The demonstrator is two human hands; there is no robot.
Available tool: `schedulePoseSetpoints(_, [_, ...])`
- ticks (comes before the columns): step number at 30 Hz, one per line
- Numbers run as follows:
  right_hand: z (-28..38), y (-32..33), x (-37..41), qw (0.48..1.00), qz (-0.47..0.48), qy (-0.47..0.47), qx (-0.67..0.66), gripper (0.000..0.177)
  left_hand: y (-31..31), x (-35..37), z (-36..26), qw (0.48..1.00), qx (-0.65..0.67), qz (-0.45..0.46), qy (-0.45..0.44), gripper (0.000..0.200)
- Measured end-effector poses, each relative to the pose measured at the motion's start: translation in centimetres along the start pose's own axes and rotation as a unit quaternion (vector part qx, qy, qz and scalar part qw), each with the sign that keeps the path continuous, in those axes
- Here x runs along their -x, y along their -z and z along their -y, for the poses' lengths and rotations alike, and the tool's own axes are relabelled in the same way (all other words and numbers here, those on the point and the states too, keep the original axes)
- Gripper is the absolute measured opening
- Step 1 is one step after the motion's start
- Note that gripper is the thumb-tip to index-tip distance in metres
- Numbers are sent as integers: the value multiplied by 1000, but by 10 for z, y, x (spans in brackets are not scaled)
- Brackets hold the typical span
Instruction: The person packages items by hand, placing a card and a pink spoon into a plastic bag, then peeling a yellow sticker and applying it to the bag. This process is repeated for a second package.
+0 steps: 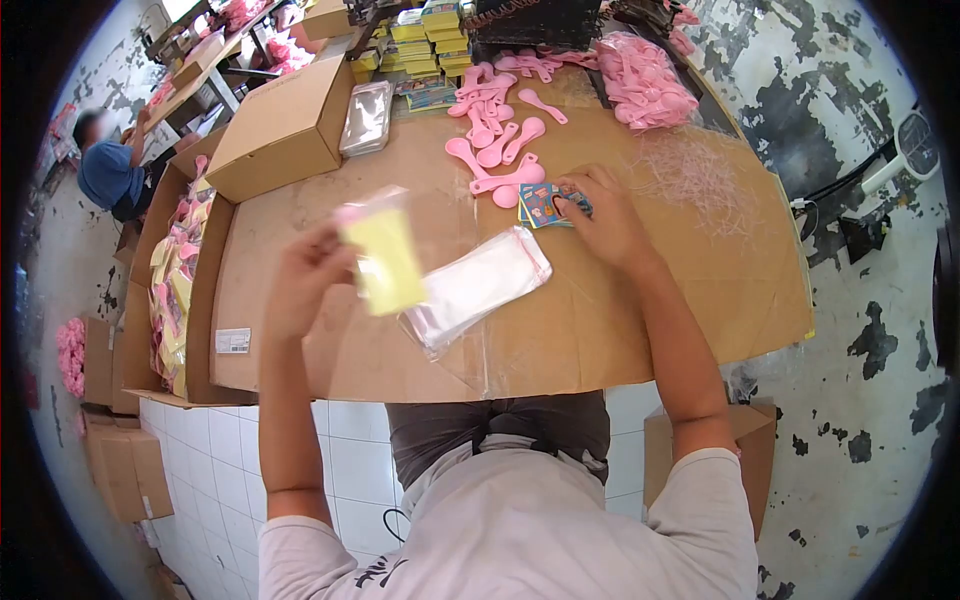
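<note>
My left hand (318,268), blurred by motion, pinches a clear plastic packet (383,255) with a yellow card inside and some pink at its top. Lower down, a stack of clear plastic bags (480,288) lies slantwise on the cardboard-covered table. My right hand (603,218) has its fingers closed on a small stack of blue printed cards (540,205) at the tabletop. Just beyond those cards lie several pink spoons (497,150), one of them near the cards' left corner.
On the left, an open carton (215,300) holds many filled packets. A closed cardboard box (285,128) and clear bags (367,118) stand behind it. Yellow-edged card stacks (430,40), bagged pink spoons (645,82) and plastic shreds (700,175) lie farther back. A person (112,165) sits far left.
</note>
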State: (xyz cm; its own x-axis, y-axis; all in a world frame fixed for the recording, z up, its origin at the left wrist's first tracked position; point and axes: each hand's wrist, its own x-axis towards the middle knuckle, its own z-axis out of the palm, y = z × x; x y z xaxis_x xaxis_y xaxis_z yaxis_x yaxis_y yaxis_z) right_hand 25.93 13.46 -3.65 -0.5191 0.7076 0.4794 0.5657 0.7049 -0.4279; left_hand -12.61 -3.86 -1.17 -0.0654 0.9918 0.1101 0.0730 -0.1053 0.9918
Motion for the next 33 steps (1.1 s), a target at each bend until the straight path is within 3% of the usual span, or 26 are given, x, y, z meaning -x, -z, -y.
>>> schedulePoseSetpoints(1, [-8, -2, 1, 1000, -9, 1, 5, 31, 28, 6, 11, 997, 11, -70, -29, 42])
schedulePoseSetpoints(2, [-13, -3, 0, 1000, -17, 2, 9, 33, 58, 10, 17, 964, 225, -79, -115, 46])
schedulePoseSetpoints(3, [-18, -3, -1, 1000, -17, 1, 21, 35, 75, 14, 20, 880, 426, -85, -195, 49])
schedulePoseSetpoints(6, [-27, -1, -2, 999, -4, -18, 43, 40, 43, 7, -25, 800, 530, -201, -197, 55])
schedulePoseSetpoints(9, [-32, 0, -2, 998, 32, -40, 40, 44, 17, -9, 8, 922, 353, -117, -110, 54])
schedulePoseSetpoints(11, [-32, 2, -1, 997, 57, -27, 39, 45, -23, -21, -8, 998, 60, -15, 24, 48])
schedulePoseSetpoints(15, [-24, 0, -3, 997, 4, -59, -42, 35, -99, -45, -4, 942, -320, 74, -75, 35])
schedulePoseSetpoints(18, [-24, 0, -4, 998, -36, -34, -27, 29, -123, -56, 8, 884, -439, 122, -107, 33])
schedulePoseSetpoints(20, [-31, -1, -4, 999, -48, -1, 2, 26, -125, -64, 14, 894, -426, 115, -72, 30])
schedulePoseSetpoints(23, [-21, 6, -4, 963, -21, -138, -230, 23, -122, -67, 16, 933, -341, 110, 9, 26])
schedulePoseSetpoints(24, [-15, 9, -5, 939, -12, -142, -313, 21, -120, -66, 16, 946, -302, 107, 41, 24])
schedulePoseSetpoints(26, [3, 14, -6, 870, 8, -147, -471, 17, -118, -65, 26, 967, -243, 78, -3, 20])
schedulePoseSetpoints(29, [29, 11, 2, 840, 130, -159, -502, 12, -117, -64, 27, 980, -187, 72, -18, 17])
schedulePoseSetpoints(33, [27, -19, 14, 909, 187, -40, -370, 13, -115, -64, 22, 976, -197, 89, 23, 13])
